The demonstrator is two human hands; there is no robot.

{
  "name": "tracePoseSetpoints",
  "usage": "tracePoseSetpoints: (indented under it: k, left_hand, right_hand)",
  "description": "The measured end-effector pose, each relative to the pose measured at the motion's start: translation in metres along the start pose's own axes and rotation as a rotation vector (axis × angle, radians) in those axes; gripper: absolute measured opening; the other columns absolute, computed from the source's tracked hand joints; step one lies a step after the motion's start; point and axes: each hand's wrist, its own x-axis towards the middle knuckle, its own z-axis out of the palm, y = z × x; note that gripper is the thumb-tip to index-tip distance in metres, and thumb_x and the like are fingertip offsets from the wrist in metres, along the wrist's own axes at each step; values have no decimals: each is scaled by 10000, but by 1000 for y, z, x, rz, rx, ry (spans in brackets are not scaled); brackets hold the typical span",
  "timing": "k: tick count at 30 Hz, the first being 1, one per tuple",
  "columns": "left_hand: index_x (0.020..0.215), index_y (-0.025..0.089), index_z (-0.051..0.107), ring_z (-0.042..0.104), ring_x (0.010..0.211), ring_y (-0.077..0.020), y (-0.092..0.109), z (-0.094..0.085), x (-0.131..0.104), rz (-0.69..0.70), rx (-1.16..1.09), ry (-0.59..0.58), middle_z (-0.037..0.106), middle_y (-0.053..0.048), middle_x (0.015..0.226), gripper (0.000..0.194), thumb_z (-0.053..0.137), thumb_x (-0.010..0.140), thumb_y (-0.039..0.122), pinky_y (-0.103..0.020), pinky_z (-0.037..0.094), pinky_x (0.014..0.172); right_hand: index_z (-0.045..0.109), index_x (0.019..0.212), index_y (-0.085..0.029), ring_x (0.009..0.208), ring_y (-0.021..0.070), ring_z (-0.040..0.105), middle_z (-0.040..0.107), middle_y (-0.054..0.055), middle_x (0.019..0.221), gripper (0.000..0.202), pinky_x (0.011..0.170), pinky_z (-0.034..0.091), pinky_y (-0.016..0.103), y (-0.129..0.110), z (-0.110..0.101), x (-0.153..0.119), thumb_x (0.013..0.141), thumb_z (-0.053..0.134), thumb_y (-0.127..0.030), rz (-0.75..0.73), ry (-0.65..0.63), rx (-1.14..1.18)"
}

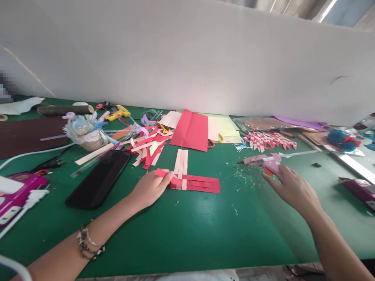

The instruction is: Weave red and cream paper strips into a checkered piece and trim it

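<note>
Red and pale pink paper strips, woven together at one corner (pixel 202 183), lie on the green table near the middle. My left hand (pixel 154 187) pinches the left end of a red strip, thumb on top, at the woven corner. Pale strips (pixel 181 162) point away from me and red ones run to the right. On the right, my right hand (pixel 293 189) is at the handle of a pink glue gun (pixel 260 160), whose tip points left; the thumb is beneath it and the other fingers are partly hidden.
A black phone (pixel 99 179) lies left of my left hand, beside a pile of loose strips (pixel 150 146). Folded red paper (pixel 190 130), a woven red-white piece (pixel 269 140) and a yellow glue gun (pixel 118 113) lie farther back. Magenta power strips (pixel 22 191) sit left and right.
</note>
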Motion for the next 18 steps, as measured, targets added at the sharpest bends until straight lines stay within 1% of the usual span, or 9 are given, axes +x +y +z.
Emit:
tracePoseSetpoints:
  k: [3,5,7,8,11,13,15,17,18]
  left_hand:
    - [593,190,444,477,526,-137,6,2,-1,23,91,27,468,10,561,429,219,908,374,-224,313,490]
    - [588,186,455,485,527,-140,12,5,-2,12,138,35,483,5,562,433,228,909,368,-226,296,480]
    - [577,183,450,479,503,-138,18,9,-4,1,164,31,481,6,542,444,233,912,377,-228,278,466]
    - [582,181,453,484,502,-138,22,12,-5,10,166,27,491,5,548,446,235,914,384,-229,278,465]
    - [648,177,505,530,567,-146,32,18,-9,86,139,1,564,-10,649,418,268,910,399,-229,317,486]
    - [709,182,546,558,631,-152,35,22,-12,144,105,-50,599,-11,723,339,335,893,373,-228,347,510]
    - [761,189,572,572,685,-159,35,25,-14,204,96,-96,611,-5,750,242,407,863,334,-233,375,548]
    - [831,194,585,577,737,-168,32,27,-15,279,122,-107,618,-4,778,164,462,837,304,-253,405,622]
    - [867,194,586,578,765,-173,30,28,-15,329,151,-102,622,-9,807,152,476,831,293,-268,413,668]
  right_hand:
    - [535,801,-197,633,244,580,600,104,739,301,501,373,315,-18,-2,11,826,408,-468,-77,13,-95]
    - [580,855,-194,721,271,585,607,128,797,325,589,393,360,-43,-13,8,841,391,-457,-165,133,-127]
    - [579,963,-184,777,266,587,619,113,871,317,685,399,385,-75,-29,0,845,411,-426,-229,243,0]
    - [562,1018,-181,788,245,588,625,95,883,327,699,405,366,-93,-37,-6,846,420,-420,-326,210,128]
    - [471,1179,-181,779,183,593,629,71,950,443,671,420,296,-143,-55,-23,817,486,-435,-599,-93,490]
    - [483,1171,-200,815,176,585,626,57,989,452,718,405,302,-165,-59,-30,795,526,-447,-685,-168,579]
    - [551,1073,-228,758,158,578,639,26,919,321,745,375,319,-175,-57,-31,804,536,-403,-719,-195,588]
    - [602,944,-233,669,132,561,646,8,836,164,750,348,331,-177,-52,-28,845,492,-304,-713,-196,571]
    - [612,893,-227,648,124,557,650,8,820,158,748,342,332,-175,-50,-26,860,459,-253,-699,-191,570]
